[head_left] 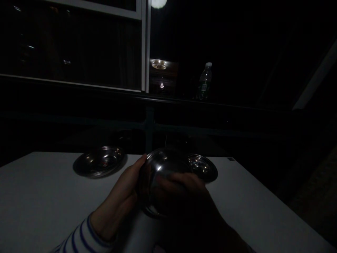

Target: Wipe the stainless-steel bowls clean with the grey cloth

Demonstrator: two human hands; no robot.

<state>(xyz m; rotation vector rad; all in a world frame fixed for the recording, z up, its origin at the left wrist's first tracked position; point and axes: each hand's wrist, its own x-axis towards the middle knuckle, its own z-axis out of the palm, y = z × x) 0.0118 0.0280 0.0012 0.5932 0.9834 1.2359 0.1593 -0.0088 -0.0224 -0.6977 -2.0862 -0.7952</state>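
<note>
A shiny stainless steel bowl [160, 165] is held up, tilted, over the middle of the white table. My left hand [129, 184] grips its left edge, with the thumb lying along the rim. Against the bowl's face, my right hand [184, 188] rests with bent fingers close together. That hand is dark and slightly blurred, and anything beneath its fingers is hidden. Whether the bowl's inner or outer side faces me is hard to tell.
A wide steel dish [100, 170] lies on the table [39, 196] at the back left. Partly behind the held bowl is another steel dish [202, 167]. A plastic bottle [205, 82] stands on a ledge beyond, beside a window frame [145, 45]. The room is very dim.
</note>
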